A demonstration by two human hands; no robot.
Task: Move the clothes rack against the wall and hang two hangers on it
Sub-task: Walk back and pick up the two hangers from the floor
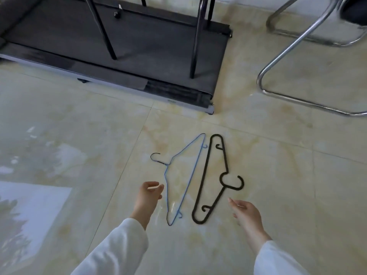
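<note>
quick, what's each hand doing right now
Left hand: open, empty, fingers curled, beside the blue hanger.
Right hand: open, empty, near the black hanger.

Bare floor (258, 175) rings both hangers (206, 175) — treadmill (139, 56) stands well beyond.

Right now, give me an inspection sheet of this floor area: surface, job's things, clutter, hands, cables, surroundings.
Surface: glossy beige marble-look tiled floor, with window reflections at left.
Job's things: thin blue wire hanger and thicker black plastic hanger lie flat side by side, hooks pointing outward; black metal rack legs stand on a dark flat treadmill-like platform.
Clutter: nothing seen.
Hands: left hand open beside the blue hanger; right hand open near the black hanger; neither holds anything.
Cables: nothing seen.
Surroundings: chrome tubular chair base at upper right.
</note>
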